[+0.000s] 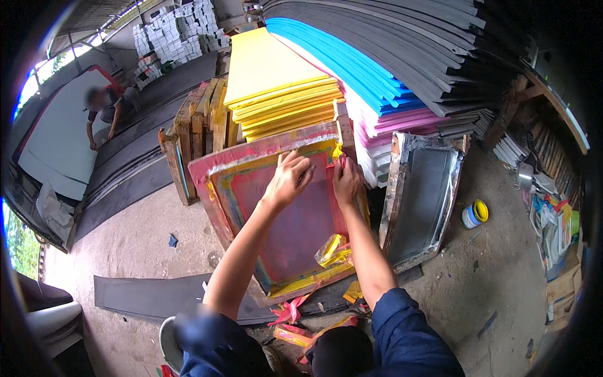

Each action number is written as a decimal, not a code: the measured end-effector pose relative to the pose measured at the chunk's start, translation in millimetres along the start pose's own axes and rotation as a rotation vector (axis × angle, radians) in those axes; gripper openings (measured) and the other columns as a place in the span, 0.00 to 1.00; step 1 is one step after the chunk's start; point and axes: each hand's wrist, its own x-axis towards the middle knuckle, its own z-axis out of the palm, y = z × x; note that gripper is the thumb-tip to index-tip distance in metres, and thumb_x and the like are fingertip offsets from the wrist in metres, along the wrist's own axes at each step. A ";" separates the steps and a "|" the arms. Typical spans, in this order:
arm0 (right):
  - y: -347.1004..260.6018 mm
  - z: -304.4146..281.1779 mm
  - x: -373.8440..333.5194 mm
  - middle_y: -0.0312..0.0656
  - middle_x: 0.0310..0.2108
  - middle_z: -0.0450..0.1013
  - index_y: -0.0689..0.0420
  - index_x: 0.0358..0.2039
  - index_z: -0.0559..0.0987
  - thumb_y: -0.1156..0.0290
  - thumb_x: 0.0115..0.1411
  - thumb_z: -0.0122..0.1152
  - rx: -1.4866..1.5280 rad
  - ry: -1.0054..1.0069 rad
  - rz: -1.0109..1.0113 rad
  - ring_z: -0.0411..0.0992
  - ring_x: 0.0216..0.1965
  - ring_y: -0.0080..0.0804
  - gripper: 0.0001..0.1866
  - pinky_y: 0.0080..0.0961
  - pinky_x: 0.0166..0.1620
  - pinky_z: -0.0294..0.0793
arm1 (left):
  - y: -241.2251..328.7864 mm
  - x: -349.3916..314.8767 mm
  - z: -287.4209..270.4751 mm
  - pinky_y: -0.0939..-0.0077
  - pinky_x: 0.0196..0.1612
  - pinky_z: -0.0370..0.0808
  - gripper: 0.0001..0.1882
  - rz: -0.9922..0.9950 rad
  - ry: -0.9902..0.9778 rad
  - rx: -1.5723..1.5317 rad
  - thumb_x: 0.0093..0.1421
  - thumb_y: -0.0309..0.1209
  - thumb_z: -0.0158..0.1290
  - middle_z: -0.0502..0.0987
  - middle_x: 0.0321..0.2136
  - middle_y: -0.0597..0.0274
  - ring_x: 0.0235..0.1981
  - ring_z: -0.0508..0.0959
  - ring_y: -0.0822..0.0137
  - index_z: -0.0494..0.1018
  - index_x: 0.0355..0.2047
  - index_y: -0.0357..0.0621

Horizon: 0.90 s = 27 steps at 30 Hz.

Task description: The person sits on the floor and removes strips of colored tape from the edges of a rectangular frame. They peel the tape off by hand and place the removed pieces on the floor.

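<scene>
A wooden-framed printing screen (295, 232), its mesh stained pink and its edges lined with yellow and red tape, leans tilted in front of me. My right hand (347, 182) is closed at the screen's upper right corner, pinching a crumpled strip of yellow and red tape (338, 151). Near the top edge, my left hand (290, 179) hovers over the mesh with curled fingers; whether anything is in them is hidden. A crumpled clear and yellow piece of tape (331, 250) lies at the screen's lower right.
Yellow sheets (276, 81), blue sheets (345, 60) and dark sheets (402, 47) are stacked behind. A second screen (422, 195) and a paint can (475, 214) stand right. Tape scraps (293, 310) litter the floor. Another person (112, 107) crouches far left beside more wooden frames (195, 125).
</scene>
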 end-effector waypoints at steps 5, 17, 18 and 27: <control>-18.4 -10.8 -1.7 0.50 0.24 0.67 0.61 0.32 0.68 0.68 0.56 0.49 0.055 -0.122 0.042 0.69 0.29 0.49 0.09 0.39 0.31 0.66 | -3.9 -12.8 -11.5 0.62 0.45 0.62 0.07 0.053 0.010 0.079 0.52 0.30 0.52 0.67 0.22 0.58 0.31 0.67 0.58 0.66 0.22 0.41; -102.2 -45.4 62.0 0.47 0.42 0.63 0.57 0.36 0.70 0.58 0.53 0.55 -0.221 -0.159 -0.037 0.62 0.42 0.45 0.16 0.45 0.42 0.61 | 16.1 -64.0 -76.3 0.63 0.43 0.67 0.12 -0.308 0.288 0.174 0.49 0.24 0.53 0.71 0.33 0.57 0.39 0.69 0.56 0.74 0.37 0.45; -96.7 -30.3 60.0 0.50 0.32 0.68 0.58 0.31 0.71 0.53 0.55 0.51 0.058 -0.369 0.224 0.68 0.34 0.48 0.19 0.43 0.38 0.65 | 19.7 -69.2 -79.8 0.62 0.44 0.66 0.13 -0.348 0.323 0.205 0.48 0.23 0.53 0.71 0.34 0.57 0.40 0.69 0.55 0.74 0.37 0.46; -97.8 43.5 49.9 0.42 0.15 0.73 0.62 0.30 0.74 0.50 0.58 0.45 0.149 -0.683 0.570 0.74 0.22 0.34 0.24 0.34 0.30 0.71 | -32.6 -172.6 -63.6 0.65 0.50 0.60 0.29 -0.949 0.662 0.009 0.54 0.33 0.53 0.67 0.39 0.51 0.44 0.65 0.59 0.56 0.54 0.44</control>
